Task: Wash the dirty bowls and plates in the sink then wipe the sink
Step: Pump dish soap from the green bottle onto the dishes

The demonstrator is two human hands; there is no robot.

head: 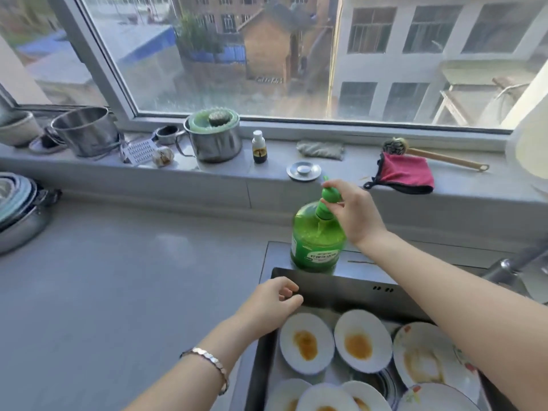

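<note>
The bracelet [207, 363] on my left wrist sits closest below me, and past it my left hand [274, 301] hangs over the back left corner of the sink [326, 287]. Its fingers are loosely curled with nothing in them, the knuckles up and the thumb tucked toward the fingertips. I cannot tell whether it touches the rim.

My right arm crosses from the lower right, above the basin, with the wrist bent slightly down. My right hand [353, 212] pinches the green pump head [330, 194] of the soap bottle [315, 244], fingers draped over the top and the thumb under it at the neck. The bottle is round, clear green and blurred. Its base is at the sink's back rim, just beyond my left hand. A white label runs across its lower front with a line of print, and a second strip shows at its left edge, but both are too smeared to read.

The dirty dishes lie in the basin beneath my right forearm. Two white bowls [307, 342] with orange residue sit side by side, a plate [427, 357] with a flowered rim and brown smears lies to their right, and more dishes are cut off by the bottom edge.

On the windowsill a small white-capped bottle [259, 146] carries a dark label I cannot read. To its right are a round metal lid [304, 171] and a pink cloth [406, 173].
</note>
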